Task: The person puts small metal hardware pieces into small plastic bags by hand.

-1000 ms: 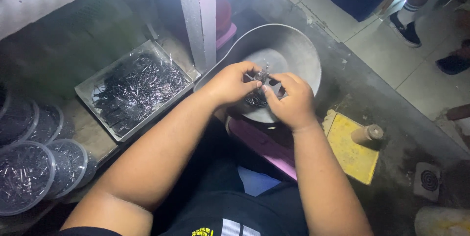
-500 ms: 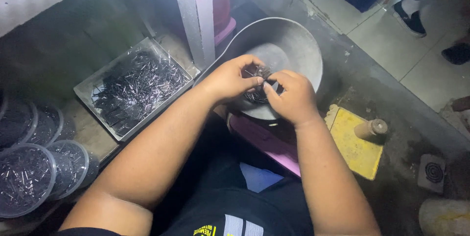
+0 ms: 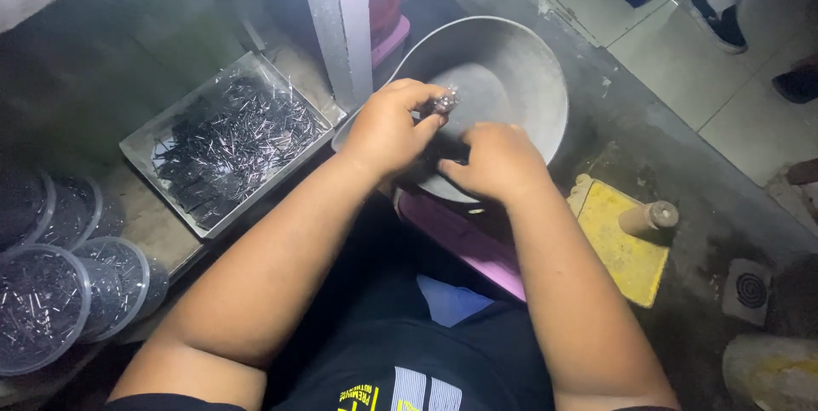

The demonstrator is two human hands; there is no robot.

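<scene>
Pins [image 3: 444, 103], a small shiny bundle over the near rim of the metal bowl [image 3: 545, 79], are pinched in the left hand [image 3: 388, 126], the right hand [image 3: 494, 160] curled beside; light, stiff, slippery, probably best gripped mid-bundle.

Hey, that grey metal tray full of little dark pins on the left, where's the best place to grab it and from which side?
Probably by the raised rim of the metal tray, with one hand on each of two opposite edges, from above. It is shallow, sits flat and is heaped with loose pins, so a level two-sided lift looks safest. The edge nearest the post looks cramped; the outer edges seem freer.
</scene>
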